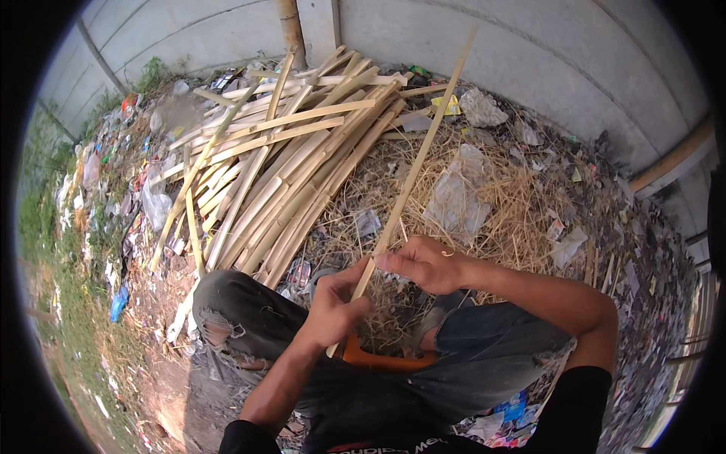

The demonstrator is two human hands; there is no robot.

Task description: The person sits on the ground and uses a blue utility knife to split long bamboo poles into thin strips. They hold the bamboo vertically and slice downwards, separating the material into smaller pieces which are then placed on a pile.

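Note:
A long, thin bamboo strip [417, 168] slants from between my knees up toward the wall, away from me and to the right. My left hand [335, 306] is closed around its lower part, thumb along the strip. Just above, my right hand [425, 265] is closed with curled fingers, its thumb pressed on the strip. Whether the right hand also has a tool in it is hidden. A small pale shaving [448, 253] lies on the back of that hand. Below the left hand, an orange curved object [386, 360] shows between my legs; its kind I cannot tell.
Ahead to the left lies a large pile of split bamboo strips [302, 170], near a bamboo post [291, 34] and a grey panel wall [522, 53]. Fibrous shavings [514, 204] and a clear plastic sheet [458, 193] cover the litter-strewn ground. Green plants [49, 219] grow at left.

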